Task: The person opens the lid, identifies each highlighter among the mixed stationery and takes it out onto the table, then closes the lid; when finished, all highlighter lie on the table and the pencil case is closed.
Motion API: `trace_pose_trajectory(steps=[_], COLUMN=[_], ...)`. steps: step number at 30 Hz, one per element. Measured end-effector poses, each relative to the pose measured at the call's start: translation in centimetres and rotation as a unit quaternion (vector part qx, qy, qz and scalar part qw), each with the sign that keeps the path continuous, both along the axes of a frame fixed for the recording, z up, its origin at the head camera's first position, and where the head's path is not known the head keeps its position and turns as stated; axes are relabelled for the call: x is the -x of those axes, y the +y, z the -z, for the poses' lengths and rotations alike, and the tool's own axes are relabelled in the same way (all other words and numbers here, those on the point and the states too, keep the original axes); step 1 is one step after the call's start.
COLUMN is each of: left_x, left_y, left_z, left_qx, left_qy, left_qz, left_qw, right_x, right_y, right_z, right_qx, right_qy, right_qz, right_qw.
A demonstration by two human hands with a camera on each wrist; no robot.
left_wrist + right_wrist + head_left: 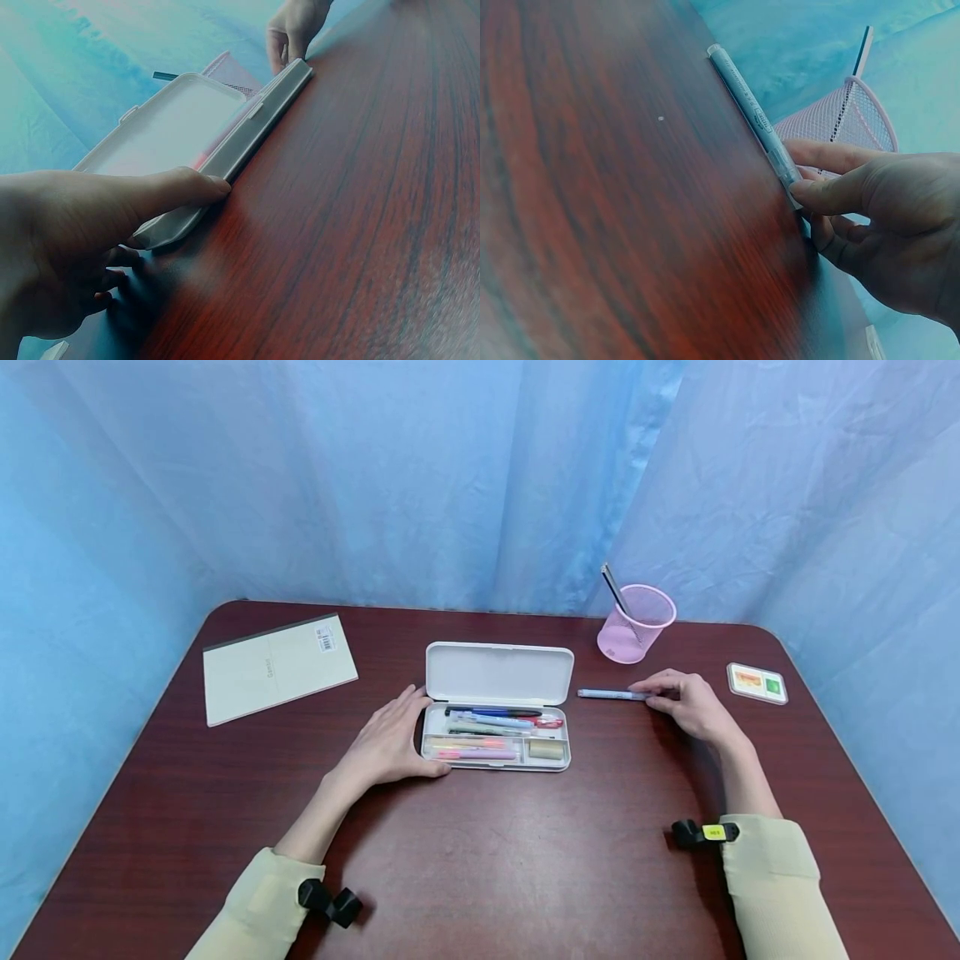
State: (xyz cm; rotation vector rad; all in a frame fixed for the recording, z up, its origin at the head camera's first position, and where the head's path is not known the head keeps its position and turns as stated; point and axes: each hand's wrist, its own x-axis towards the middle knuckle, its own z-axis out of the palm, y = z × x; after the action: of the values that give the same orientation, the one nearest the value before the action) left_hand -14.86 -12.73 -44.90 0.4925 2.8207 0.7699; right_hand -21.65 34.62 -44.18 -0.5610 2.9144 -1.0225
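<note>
"Two hands over the reddish-brown table point(510, 868), but holding what?"

"In the right hand point(693, 706), a pale blue highlighter point(603, 694), pinched near its right end between thumb and fingers. Lying on the wood or just above it, hard to tell which."

"And in the left hand point(386, 739)?"

"Clasping the left end of a white pencil case point(498, 673), thumb along the front wall, fingers round towards the back corner."

"Lid up or down?"

"Hinged back behind the tray, its right edge just beside the highlighter's left tip and in line with it."

"Much inside the case?"

"Fairly crowded. Towards the rear, a dark blue pen point(489, 712) and a red pen point(551, 723), partly overlapped by paler ones; along the front, a pink pen point(480, 755); at front right, a beige block point(546, 749) in its own compartment."

"Close to the right hand?"

"Just behind the highlighter, a pink mesh pen cup point(621, 642), standing upright, with a dark pen point(615, 587) leaning out leftward. Off to the right, a small clear-lidded box point(757, 683), orange and green inside."

"Farther out?"

"Well left, a cream notebook point(281, 672), set at an angle. Behind everything, a pale blue curtain point(420, 485)."
</note>
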Motion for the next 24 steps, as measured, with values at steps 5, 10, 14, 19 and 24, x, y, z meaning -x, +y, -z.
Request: trace_pose_trajectory(steps=[5, 10, 14, 19, 24], left_x=[0.04, 0.09, 0.13, 0.09, 0.04], left_y=[-0.01, -0.06, -0.10, -0.06, -0.01], left_z=[0.03, 0.13, 0.20, 0.10, 0.02], left_qx=[-0.001, -0.003, -0.001, -0.001, 0.001], left_qy=[0.001, 0.002, 0.001, -0.001, -0.003], left_qz=[0.001, 0.002, 0.002, 0.001, 0.000], left_qw=[1.0000, 1.0000, 1.0000, 1.0000, 1.0000], right_x=[-0.02, -0.01, -0.01, 0.01, -0.02], right_y=[-0.06, -0.01, 0.01, -0.01, -0.02], right_z=[-0.02, -0.05, -0.07, -0.06, -0.08], right_qx=[0.003, 0.007, 0.007, 0.005, 0.003], right_qy=[0.001, -0.001, -0.003, -0.002, -0.004], right_qz=[-0.003, -0.007, -0.007, -0.005, -0.002], right_qw=[1.000, 1.000, 1.000, 1.000, 1.000])
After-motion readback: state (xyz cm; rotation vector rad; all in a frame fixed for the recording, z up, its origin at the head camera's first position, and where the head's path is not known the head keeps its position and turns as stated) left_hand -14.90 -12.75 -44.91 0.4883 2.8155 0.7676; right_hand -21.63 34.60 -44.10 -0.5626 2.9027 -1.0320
